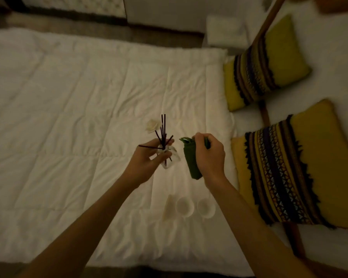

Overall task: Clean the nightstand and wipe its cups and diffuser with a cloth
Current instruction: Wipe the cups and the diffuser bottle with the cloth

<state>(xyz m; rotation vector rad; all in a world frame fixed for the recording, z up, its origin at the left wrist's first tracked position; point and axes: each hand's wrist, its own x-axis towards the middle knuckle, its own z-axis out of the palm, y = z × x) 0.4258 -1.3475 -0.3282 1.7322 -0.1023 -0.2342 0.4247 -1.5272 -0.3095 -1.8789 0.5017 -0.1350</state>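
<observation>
Stage: mid-task by the look of it, diffuser wipe in hand, cloth not yet on the glass.
Diffuser [167, 157]: clear glass bottle, dark reeds fanned out of the neck, pale flower on one stem; held up above the white duvet [78, 117], tilted slightly.
Left hand [149, 159]: fingers curled closed round the bottle body and neck, gripping it.
Cloth [191, 161]: green, folded long, hanging just right of the diffuser; narrow gap between them, not touching.
Right hand [209, 155]: closed on the upper part of the cloth, fingers pinching the fold, lower end dangling free.
Cups [184, 206]: two pale cups upright on the duvet, below the diffuser and nearer the camera, side by side; a pale flat piece just left of them, cannot tell what it is.
Cups status: wiped or not, cannot tell.
Nightstand: not in view; cleaning state unknown.
Cushions [285, 169]: yellow patterned pair, well right of the diffuser, clear of both hands.
Left to do, likely: close the gap, wipe the bottle, return items.
</observation>
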